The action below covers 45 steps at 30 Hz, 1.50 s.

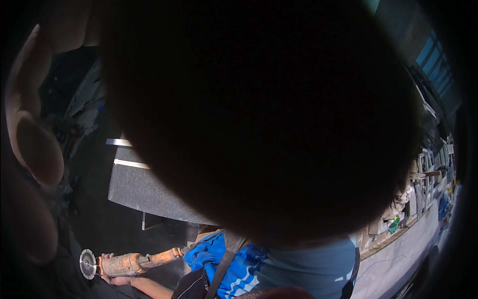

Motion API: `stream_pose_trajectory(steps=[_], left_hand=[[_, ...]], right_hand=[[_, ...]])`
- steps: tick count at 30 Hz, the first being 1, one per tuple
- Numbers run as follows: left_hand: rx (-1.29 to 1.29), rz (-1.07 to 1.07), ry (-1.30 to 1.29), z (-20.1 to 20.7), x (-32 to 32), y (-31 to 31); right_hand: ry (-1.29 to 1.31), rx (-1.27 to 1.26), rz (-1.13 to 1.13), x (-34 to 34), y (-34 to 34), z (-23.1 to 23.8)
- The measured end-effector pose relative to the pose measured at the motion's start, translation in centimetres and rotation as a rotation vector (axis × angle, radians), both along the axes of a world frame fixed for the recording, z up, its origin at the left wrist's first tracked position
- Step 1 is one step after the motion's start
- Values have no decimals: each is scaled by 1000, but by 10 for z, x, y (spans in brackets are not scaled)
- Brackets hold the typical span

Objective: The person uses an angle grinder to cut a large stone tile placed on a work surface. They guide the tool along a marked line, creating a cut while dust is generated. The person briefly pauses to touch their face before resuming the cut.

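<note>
At the lower left, my left hand (pixel 117 279) is closed around the body of an angle grinder (pixel 122 265). The grinder is a worn, dusty orange, with a round, segmented metal disc (pixel 88 264) at its far left end and a cord side towards my body. Very close to the camera, a large dark shape fills most of the middle; it looks like part of my raised right hand. Bent fingers of my right hand (pixel 37 149) show at the left rim, spaced apart with nothing visible between them. The rest of that hand is too dark to make out.
Ahead of my body lies a dark grey slab (pixel 149 192) with pale strips (pixel 130 164) across it. On the right, a long pale ledge (pixel 398 259) carries clutter, a green item (pixel 394 225) and a wooden-handled tool (pixel 432 174). A black bag (pixel 191 286) hangs at my side.
</note>
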<state>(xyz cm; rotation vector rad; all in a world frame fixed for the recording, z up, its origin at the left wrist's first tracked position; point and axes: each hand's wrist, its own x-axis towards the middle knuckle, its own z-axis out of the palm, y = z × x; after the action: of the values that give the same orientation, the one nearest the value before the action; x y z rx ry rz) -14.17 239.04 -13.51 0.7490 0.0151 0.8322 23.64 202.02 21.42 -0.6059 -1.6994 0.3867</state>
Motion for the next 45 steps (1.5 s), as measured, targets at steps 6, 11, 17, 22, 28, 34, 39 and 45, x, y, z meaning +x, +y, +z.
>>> stream_pose_trajectory(steps=[6,11,17,22,28,34,39,45], left_hand=[[-47,31,5,-3,-10,-6],[-37,136,96,-6,-28,5],[-100,-15,10,-3,-29,9],[-170,38,-44,8,-30,-15],[-225,24,-70,16,-12,-24],[-209,-9,-71,23,-10,-34],[-220,-50,-95,21,-12,-36],[-237,9,-110,15,-15,-35]], right_hand=[[2,-76,95,7,5,-28],[129,-513,138,-11,-12,-129],[111,-719,36,-62,-56,-207],[110,-958,122,-72,-77,-239],[136,-946,9,-64,-117,-249],[50,-840,-58,-45,-124,-236],[26,-753,-87,-36,-123,-232],[1,-691,-75,-28,-115,-230]])
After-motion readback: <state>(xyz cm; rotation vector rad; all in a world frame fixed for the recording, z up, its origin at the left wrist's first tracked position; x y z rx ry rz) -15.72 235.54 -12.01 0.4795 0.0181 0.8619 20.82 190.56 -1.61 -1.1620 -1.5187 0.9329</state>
